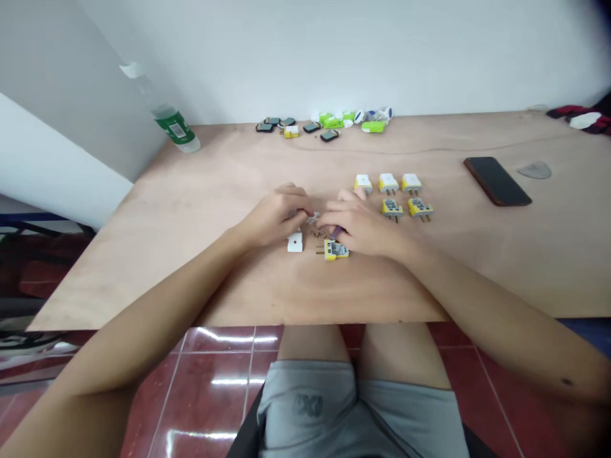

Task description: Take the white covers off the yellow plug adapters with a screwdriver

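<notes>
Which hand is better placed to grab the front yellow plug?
Right, likely: the right hand is just above the yellow plug, while the left hand sits nearer the white plug piece.

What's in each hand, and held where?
The right hand appears to grip a slim purple-handled tool by its handle. The left hand seems to pinch a small white plastic piece at its edge; fingers hide the rest.

Mid-table, between the left hand and right hand: small pale part, largely hidden by the fingers. Purple-handled tool, perhaps a screwdriver, mostly covered by the right hand. Loose metal bits: too small to tell. At 2 o'clock: red cloth, cut off by the picture's edge.
</notes>
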The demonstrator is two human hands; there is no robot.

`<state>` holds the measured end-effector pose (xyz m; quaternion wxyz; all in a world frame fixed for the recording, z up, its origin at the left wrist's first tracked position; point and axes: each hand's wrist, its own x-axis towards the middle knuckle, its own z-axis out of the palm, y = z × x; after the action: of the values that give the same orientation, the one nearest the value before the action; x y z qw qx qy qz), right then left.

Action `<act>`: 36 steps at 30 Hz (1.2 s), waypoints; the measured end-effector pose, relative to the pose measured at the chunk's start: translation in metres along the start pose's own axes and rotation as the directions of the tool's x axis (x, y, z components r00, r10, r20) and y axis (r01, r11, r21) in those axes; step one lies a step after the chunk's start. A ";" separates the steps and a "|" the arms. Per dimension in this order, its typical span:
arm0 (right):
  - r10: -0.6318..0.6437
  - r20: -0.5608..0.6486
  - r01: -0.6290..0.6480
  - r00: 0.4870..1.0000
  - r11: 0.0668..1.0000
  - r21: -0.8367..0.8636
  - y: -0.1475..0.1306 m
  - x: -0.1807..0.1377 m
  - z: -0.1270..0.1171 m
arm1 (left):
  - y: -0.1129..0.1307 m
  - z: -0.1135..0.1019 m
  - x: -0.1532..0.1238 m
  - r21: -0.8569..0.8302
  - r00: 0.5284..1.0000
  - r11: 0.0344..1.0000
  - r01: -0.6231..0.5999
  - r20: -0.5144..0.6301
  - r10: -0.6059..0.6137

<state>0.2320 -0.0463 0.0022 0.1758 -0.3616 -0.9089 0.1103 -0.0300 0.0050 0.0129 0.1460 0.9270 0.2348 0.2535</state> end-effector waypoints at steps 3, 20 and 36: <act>-0.007 -0.027 0.008 1.000 1.000 0.021 -0.001 -0.001 -0.001 | 0.000 0.000 0.000 -0.016 1.000 1.000 0.003 -0.002 -0.003; -0.027 0.059 0.027 0.998 1.000 0.000 -0.007 0.005 -0.003 | 0.001 0.001 0.000 -0.010 1.000 1.000 0.022 0.001 -0.022; -0.001 0.142 -0.016 0.990 0.994 0.113 0.006 0.002 -0.017 | -0.002 0.007 -0.002 -0.037 0.999 0.998 -0.048 -0.013 0.048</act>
<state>0.2409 -0.0390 0.0161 0.1308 -0.3457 -0.9100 0.1879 -0.0286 0.0046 0.0051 0.1558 0.9278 0.2086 0.2671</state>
